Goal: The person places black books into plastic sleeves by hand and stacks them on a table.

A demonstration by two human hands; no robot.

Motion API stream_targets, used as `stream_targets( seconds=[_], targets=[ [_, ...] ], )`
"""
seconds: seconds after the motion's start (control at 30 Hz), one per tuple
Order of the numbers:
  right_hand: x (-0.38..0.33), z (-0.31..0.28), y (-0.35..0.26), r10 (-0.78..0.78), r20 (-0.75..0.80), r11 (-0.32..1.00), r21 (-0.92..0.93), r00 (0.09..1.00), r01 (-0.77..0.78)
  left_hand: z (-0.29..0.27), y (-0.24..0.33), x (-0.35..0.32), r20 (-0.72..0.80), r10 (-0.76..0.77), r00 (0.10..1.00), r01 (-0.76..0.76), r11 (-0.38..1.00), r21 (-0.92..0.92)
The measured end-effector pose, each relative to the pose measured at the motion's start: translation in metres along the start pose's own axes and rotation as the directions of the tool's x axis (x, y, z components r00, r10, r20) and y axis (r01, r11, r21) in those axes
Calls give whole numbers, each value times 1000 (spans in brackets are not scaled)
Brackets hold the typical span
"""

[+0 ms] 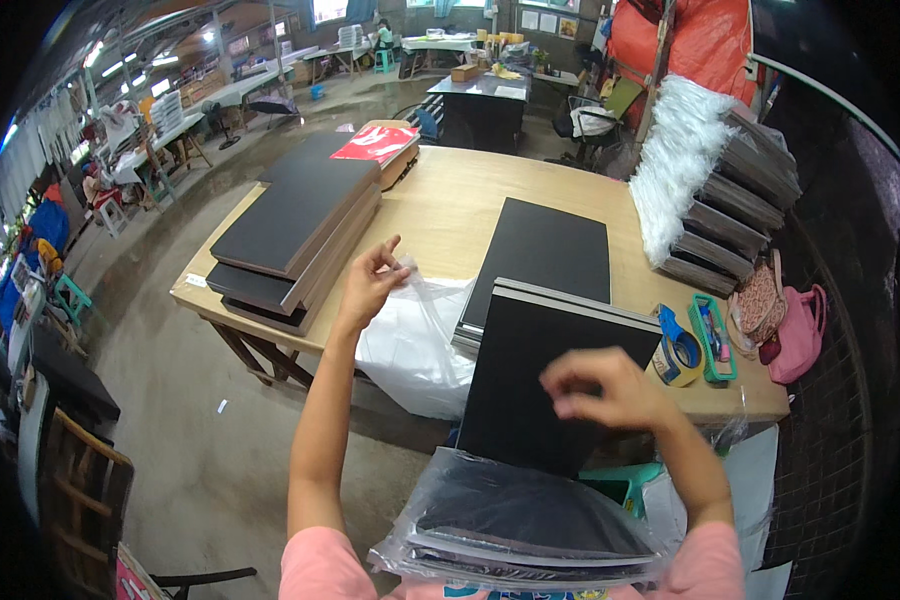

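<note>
My left hand (pixel 373 285) is at the table's near edge, thumb and fingers closed on the top of a thin clear plastic bag (pixel 420 345). The bag hangs over the edge beside a stack of black boards (pixel 550 245). My right hand (pixel 610 385), slightly blurred, hovers before an upright set of black boards (pixel 520 370) leaning against the table. Its fingers are curled, thumb apart, and nothing shows between them. Close to my body, black boards in a clear plastic wrapper (pixel 530 515) lie with their pale edges toward me.
Thick dark boards (pixel 300 205) are stacked on the table's left, a red-and-white sheet (pixel 375 144) behind them. To the right are tape rolls (pixel 678 355), a green basket (pixel 712 335), a pink bag (pixel 798 335) and a tall pile of plastic-wrapped boards (pixel 715 190). A wooden chair (pixel 80 500) stands lower left.
</note>
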State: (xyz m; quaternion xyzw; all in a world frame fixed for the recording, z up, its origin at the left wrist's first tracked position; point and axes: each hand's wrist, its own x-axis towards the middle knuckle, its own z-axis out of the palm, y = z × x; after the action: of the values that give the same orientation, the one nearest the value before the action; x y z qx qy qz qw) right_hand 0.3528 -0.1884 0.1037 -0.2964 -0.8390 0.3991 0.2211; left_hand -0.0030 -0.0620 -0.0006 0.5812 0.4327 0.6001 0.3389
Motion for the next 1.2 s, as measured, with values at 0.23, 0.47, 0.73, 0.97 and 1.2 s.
stream_targets(
  seconds=[0.23, 0.47, 0.73, 0.97, 1.2],
  targets=[
    [213, 11, 69, -183, -43, 814, -567, 982, 127, 14, 20, 16, -67, -338, 939, 332, 939, -91],
    [279, 50, 90, -115, -238, 854, -520, 964, -26, -14, 13, 8, -20, -186, 982, 184, 978, -94],
    [289, 37, 102, -160, -406, 945, -327, 900, 20, 12, 17, 35, -142, 33, 989, -13, 990, 142],
    [283, 27, 106, -38, -323, 928, -363, 946, -86, -1, 19, 40, -20, -139, 990, 140, 975, 172],
    [290, 23, 104, -177, -436, 917, -399, 883, -13, 10, -2, 44, -118, -46, 992, 64, 985, 159]
  ],
)
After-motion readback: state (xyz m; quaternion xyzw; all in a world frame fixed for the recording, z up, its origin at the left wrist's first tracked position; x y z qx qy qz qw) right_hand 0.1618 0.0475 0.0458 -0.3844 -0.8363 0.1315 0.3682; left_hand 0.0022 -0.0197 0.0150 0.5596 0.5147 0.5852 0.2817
